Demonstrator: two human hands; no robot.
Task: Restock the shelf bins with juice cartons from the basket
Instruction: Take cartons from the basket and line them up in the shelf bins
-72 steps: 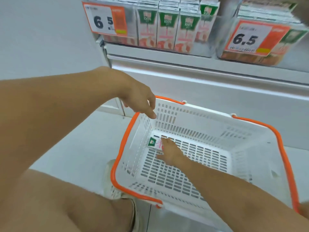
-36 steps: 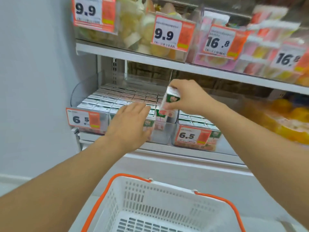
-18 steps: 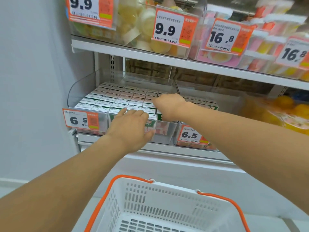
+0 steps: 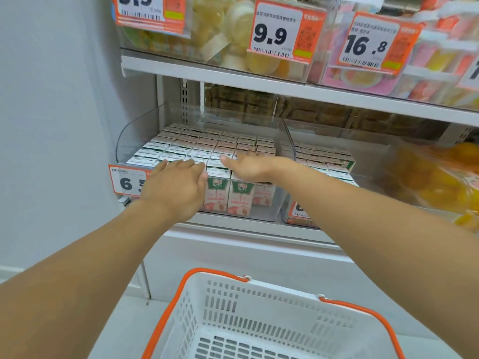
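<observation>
beside a pale wall [image 4: 51,99], both flat hands [image 4: 176,187] press shelved juice cartons [image 4: 217,143].

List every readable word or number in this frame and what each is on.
"9.9": price tag, upper bin.
"16.8": price tag, upper bin.
"6.5", partly hidden by left hand: price tag, carton bin.
"100%": juice cartons.
Small print, barcodes: unreadable.

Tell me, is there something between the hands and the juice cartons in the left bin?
Nothing visible. The left hand and right hand both lie flat, fingers straight, on the tops of the juice cartons at the front of the open-topped left bin.
</observation>
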